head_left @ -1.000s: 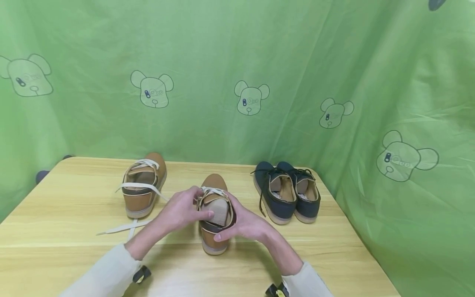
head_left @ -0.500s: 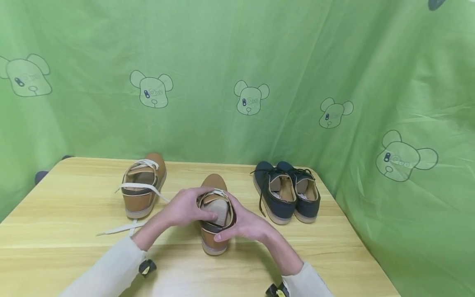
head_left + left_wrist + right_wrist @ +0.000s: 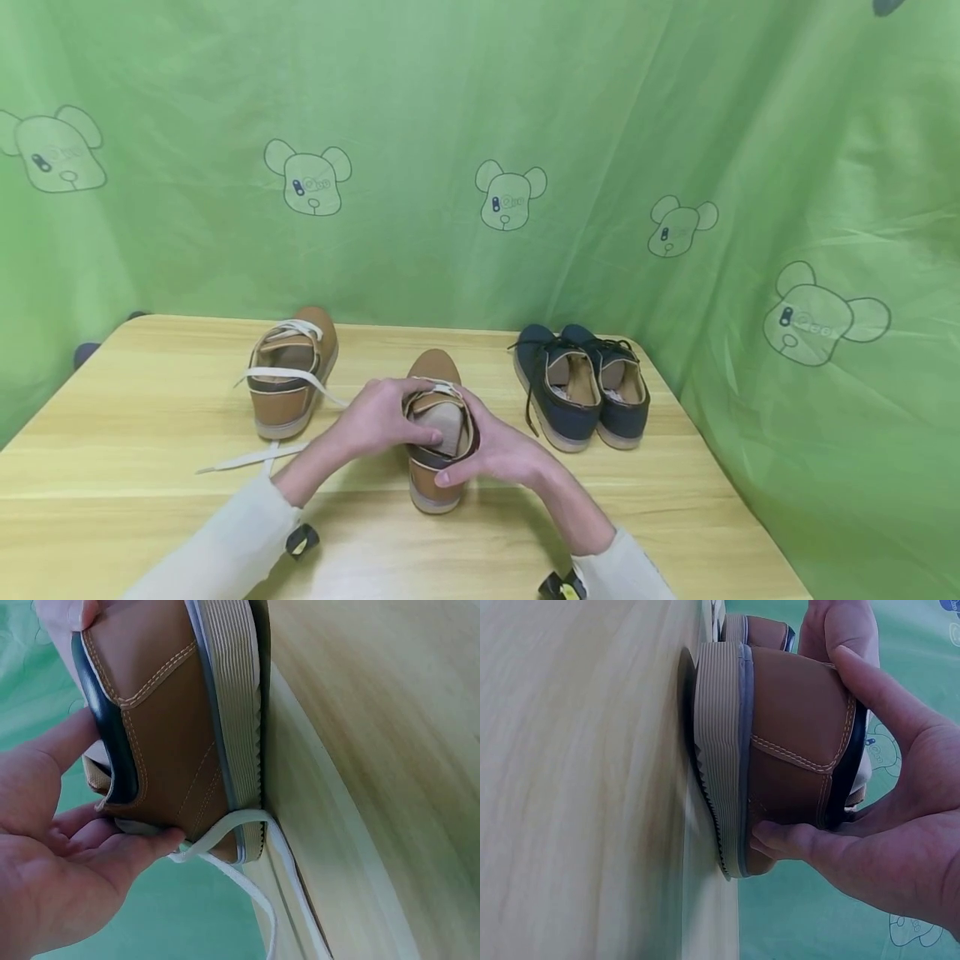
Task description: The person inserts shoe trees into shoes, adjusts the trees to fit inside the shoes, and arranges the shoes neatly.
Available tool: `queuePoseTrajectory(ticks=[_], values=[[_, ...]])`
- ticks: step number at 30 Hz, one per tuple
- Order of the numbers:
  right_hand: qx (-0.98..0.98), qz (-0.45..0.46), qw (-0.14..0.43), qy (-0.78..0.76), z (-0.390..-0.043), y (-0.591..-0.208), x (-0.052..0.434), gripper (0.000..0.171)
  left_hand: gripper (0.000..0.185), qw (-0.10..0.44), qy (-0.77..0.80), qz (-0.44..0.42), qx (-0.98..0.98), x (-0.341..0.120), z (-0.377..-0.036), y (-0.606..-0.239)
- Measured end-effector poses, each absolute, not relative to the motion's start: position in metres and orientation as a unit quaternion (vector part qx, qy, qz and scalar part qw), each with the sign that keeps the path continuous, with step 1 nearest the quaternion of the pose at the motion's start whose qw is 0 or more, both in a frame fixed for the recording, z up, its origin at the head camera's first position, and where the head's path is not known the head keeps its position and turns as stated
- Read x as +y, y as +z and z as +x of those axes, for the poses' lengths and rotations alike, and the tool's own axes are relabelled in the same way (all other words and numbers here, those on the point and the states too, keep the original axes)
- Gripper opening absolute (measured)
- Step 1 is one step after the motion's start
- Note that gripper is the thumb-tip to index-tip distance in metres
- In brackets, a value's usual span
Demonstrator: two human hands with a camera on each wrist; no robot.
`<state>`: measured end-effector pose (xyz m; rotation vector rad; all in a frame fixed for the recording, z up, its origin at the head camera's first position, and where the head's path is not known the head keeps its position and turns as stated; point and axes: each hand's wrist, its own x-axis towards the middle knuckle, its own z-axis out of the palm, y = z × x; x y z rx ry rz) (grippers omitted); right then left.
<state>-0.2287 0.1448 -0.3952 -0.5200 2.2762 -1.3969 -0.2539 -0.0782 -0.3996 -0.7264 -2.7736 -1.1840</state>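
Green cloth printed with bear faces hangs behind a pale wooden table (image 3: 150, 433), and at the lower centre of the head view a tan shoe (image 3: 433, 475) stands on its sole, toe pointing away. Both hands clasp it at the collar. The left hand (image 3: 378, 417) curls over the near side, fingers touching the loose cream lace (image 3: 225, 851) by the sole in the left wrist view. The right hand (image 3: 498, 450) wraps the other side, thumb on the heel and fingers (image 3: 795, 840) hooked round the leather.

To the left, towards mid-frame, stands the second tan shoe (image 3: 288, 383), its untied lace (image 3: 247, 457) trailing across the tabletop. To the right sit 2 dark blue shoes (image 3: 581, 387), side by side and touching.

Judging by the grip, the risk is the dangling lace: it could catch under the ribbed sole or between the fingers, and a tug there might tip the shoe sideways.
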Motion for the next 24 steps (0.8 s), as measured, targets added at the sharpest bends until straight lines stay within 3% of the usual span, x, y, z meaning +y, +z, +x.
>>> queuePoseTrajectory(ticks=[16,24], values=[[0.809,-0.185,0.216,-0.514,-0.227,-0.393,0.144,0.128,0.054,0.106,-0.327,-0.217,-0.914,-0.066,-0.252,-0.409],[0.819,-0.180,0.208,-0.503,-0.227,-0.394,0.145,0.131,0.052,0.082,-0.334,-0.221,-0.913,-0.068,-0.255,-0.404]])
